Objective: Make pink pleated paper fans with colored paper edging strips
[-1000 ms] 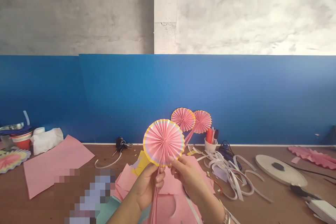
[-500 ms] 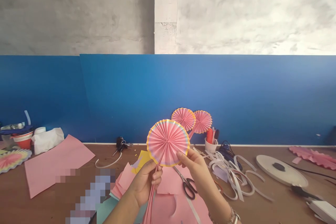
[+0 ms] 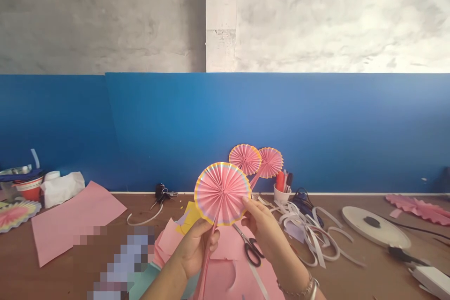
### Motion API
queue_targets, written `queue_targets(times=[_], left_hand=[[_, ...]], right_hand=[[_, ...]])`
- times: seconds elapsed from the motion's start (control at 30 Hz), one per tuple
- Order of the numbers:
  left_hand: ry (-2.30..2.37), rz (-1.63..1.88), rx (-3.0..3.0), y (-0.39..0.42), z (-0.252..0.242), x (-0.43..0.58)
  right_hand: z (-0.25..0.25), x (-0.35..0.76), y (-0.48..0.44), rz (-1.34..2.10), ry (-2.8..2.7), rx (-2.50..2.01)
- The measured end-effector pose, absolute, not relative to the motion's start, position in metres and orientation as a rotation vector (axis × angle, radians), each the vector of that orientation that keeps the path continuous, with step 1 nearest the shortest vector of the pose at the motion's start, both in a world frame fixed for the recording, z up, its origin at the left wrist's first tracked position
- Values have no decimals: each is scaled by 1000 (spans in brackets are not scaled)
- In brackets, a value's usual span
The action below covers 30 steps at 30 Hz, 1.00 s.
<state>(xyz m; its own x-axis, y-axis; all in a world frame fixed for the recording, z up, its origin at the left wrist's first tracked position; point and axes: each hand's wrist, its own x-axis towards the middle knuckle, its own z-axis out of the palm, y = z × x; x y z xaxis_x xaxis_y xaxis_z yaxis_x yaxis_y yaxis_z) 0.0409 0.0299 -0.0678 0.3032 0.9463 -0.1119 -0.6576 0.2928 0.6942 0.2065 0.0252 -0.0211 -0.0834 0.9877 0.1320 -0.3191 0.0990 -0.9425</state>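
Observation:
A round pleated pink paper fan [image 3: 222, 192] with a yellow and pale blue rim faces me, upright above the table. My left hand [image 3: 198, 246] is closed around the top of its folded pink handle, just under the disc. On the lower right rim, the thumb and fingers of my right hand [image 3: 262, 220] pinch the pleats. Beneath both hands lie pink paper sheets [image 3: 253, 274] and black-handled scissors [image 3: 252, 251]. Two similar fans [image 3: 245, 159] stand behind, against the blue panel.
White paper strips [image 3: 312, 234] lie tangled on the right, near a small cup of pens [image 3: 282, 193] and a round white disc [image 3: 376, 227]. A large pink sheet [image 3: 77, 220] and a red-striped cup [image 3: 30, 188] are on the left. Binder clips [image 3: 162, 192] sit by the panel.
The fan has shifted slightly left and down, and its face has turned a little. My right hand's fingers have moved slightly up along its rim. My left hand keeps its hold.

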Motion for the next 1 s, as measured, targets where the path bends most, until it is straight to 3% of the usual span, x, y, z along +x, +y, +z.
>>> queue_targets(times=[0.23,0.33,0.57,0.73,1.0], left_hand=[[568,1239,511,27,-67,44],[601,1277,443,26,-60,43],[425,1262,603,20,-52,50],[456,1293,638,17,-55,55],[552,1409,432,23,-38,39]], right_hand=[[-37,202,36,1410,-1014,-856],[-35,201,34,1249,-1009,-969],[-34,168,8,812,-1605,-1132],[-52,157,4,469,-1635,-1239],[-65,153,8,245,-1745,-1487]])
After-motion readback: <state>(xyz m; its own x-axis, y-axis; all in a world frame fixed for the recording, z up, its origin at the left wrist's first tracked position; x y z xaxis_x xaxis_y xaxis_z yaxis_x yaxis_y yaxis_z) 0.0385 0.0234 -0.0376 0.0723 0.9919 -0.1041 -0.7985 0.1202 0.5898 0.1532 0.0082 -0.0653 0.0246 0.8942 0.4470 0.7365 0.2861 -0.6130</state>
